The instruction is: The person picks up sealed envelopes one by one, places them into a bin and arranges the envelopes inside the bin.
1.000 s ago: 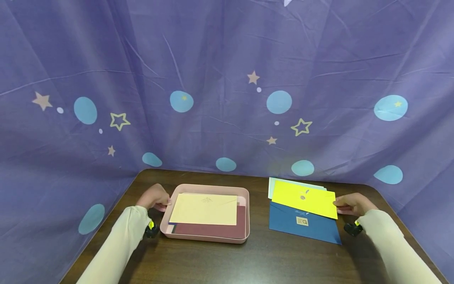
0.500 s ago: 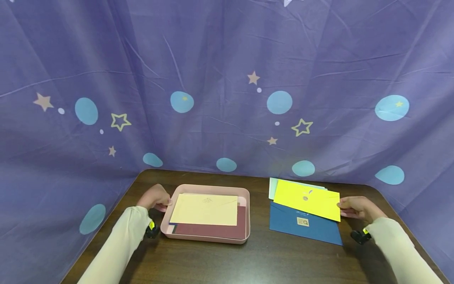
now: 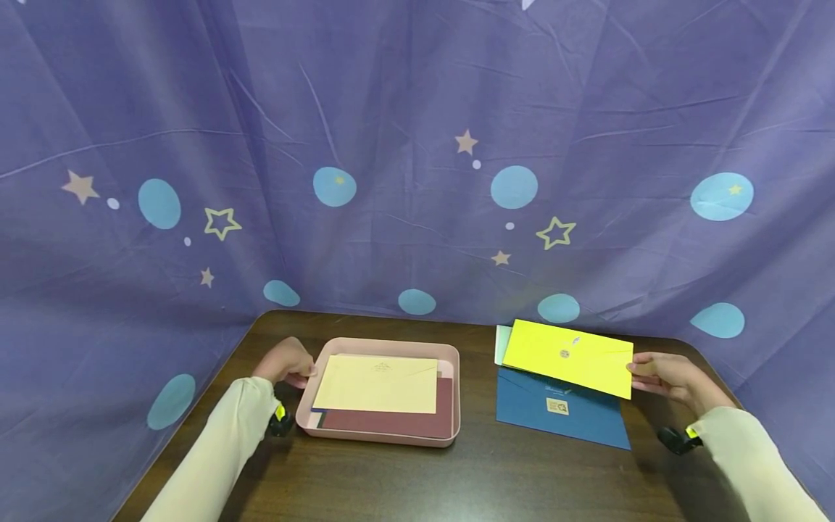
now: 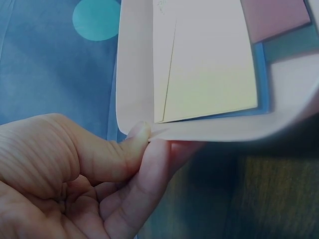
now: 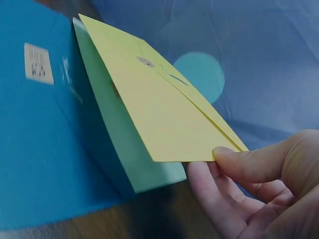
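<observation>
My right hand (image 3: 665, 375) pinches the right end of a yellow envelope (image 3: 567, 357) and holds it tilted above a blue envelope (image 3: 561, 412) and a pale green one (image 3: 500, 344). In the right wrist view the thumb (image 5: 249, 162) lies on the yellow envelope (image 5: 154, 114), with the pale green envelope (image 5: 129, 149) and blue envelope (image 5: 40, 149) below. My left hand (image 3: 287, 362) pinches the left rim of a pink tray (image 3: 385, 437). The tray holds a cream envelope (image 3: 377, 384) over a maroon one (image 3: 404, 420). The left wrist view shows thumb and fingers (image 4: 144, 159) on the tray rim (image 4: 224, 130).
A dark wooden table (image 3: 417, 478) bears everything. A purple cloth with stars and blue dots (image 3: 417, 159) hangs close behind and wraps both sides. Black and yellow wrist cameras (image 3: 678, 438) sit at both sleeves.
My right hand has lifted the yellow envelope off the stack and moved it slightly right and up. The left hand and tray have stayed still.
</observation>
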Motion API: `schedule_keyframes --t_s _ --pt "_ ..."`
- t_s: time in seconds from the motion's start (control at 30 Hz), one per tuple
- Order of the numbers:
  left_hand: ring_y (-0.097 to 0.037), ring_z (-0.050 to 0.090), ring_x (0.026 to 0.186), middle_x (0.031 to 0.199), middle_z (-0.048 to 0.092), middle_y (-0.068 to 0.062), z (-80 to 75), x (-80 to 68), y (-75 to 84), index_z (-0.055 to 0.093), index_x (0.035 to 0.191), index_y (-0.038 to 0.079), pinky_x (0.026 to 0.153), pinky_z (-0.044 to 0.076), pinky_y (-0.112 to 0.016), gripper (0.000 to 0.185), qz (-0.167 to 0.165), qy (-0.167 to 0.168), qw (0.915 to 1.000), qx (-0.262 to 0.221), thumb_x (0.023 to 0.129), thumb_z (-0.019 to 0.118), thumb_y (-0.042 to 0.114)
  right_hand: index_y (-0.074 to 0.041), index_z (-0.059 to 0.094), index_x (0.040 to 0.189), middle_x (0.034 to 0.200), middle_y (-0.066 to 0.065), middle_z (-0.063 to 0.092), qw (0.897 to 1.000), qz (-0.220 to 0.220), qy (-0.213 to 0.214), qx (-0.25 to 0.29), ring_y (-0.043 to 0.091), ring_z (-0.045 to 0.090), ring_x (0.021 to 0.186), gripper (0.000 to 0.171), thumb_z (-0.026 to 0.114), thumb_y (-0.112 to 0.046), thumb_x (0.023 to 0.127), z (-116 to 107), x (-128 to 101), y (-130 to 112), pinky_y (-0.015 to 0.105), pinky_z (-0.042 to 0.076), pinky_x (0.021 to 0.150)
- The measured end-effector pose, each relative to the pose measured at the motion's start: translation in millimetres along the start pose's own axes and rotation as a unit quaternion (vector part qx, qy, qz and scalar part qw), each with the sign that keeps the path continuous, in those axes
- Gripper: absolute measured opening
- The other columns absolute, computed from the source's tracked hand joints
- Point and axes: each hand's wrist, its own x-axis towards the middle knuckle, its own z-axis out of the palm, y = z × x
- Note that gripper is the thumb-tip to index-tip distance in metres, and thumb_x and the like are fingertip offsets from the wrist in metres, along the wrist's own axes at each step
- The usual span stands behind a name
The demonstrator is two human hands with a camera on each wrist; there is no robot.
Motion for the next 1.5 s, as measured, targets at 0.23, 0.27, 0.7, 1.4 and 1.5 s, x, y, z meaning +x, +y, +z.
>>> schedule_keyframes --t_s 0.23,0.27,0.7,1.4,1.5 --pt "-0.009 0.058 0.049 0.064 0.055 -0.005 0.1 2.0 -3.2 0.059 0.074 -0.004 0.05 0.059 -0.019 0.013 0.02 -0.003 0.9998 -0.001 0.087 0.062 -0.008 -0.011 0.063 0.103 0.092 -0.004 0.071 0.998 -0.029 -0.046 0.005 0.01 0.073 0.085 0.014 0.057 0.001 0.1 16.6 -5.9 -13.0 0.029 0.065 0.084" --pt "-0.009 0.058 0.049 0.063 0.055 -0.004 0.3 2.2 -3.6 0.059 0.074 -0.004 0.05 0.059 -0.019 0.014 0.023 -0.002 0.9997 0.0 0.087 0.062 -0.007 -0.012 0.063 0.103 0.093 -0.004 0.071 0.998 -0.032 -0.052 0.007 0.01 0.073 0.086 0.014 0.057 0.001 0.1 20.1 -6.5 -15.6 0.029 0.065 0.084" --pt "-0.008 0.058 0.049 0.064 0.055 -0.004 0.5 -0.1 -1.4 0.061 0.074 -0.004 0.05 0.059 -0.019 0.014 0.017 0.004 0.9998 0.006 0.086 0.065 -0.006 -0.004 0.064 0.115 0.097 -0.002 0.074 0.995 -0.047 -0.078 -0.035 0.013 0.074 0.09 0.015 0.061 -0.005 0.1 76.9 -18.9 -53.6 0.031 0.065 0.086" --pt "-0.008 0.057 0.047 0.066 0.054 -0.005 -1.4 -4.2 0.0 0.058 0.073 -0.003 0.048 0.057 -0.017 0.015 0.016 -0.003 0.9999 0.0 0.085 0.064 -0.009 0.009 0.055 0.127 0.092 0.004 0.073 0.99 -0.022 -0.062 -0.126 0.017 0.074 0.082 0.038 0.068 -0.011 0.097 136.6 -9.7 -80.6 0.037 0.067 0.084" --pt "-0.008 0.056 0.048 0.066 0.054 -0.005 -1.6 -5.9 0.6 0.056 0.073 -0.003 0.048 0.056 -0.017 0.016 0.016 -0.004 0.9999 -0.002 0.085 0.064 -0.009 0.009 0.057 0.125 0.091 0.005 0.073 0.99 -0.023 -0.055 -0.13 0.018 0.074 0.081 0.036 0.068 -0.01 0.096 141.7 -9.0 -82.6 0.036 0.067 0.082"
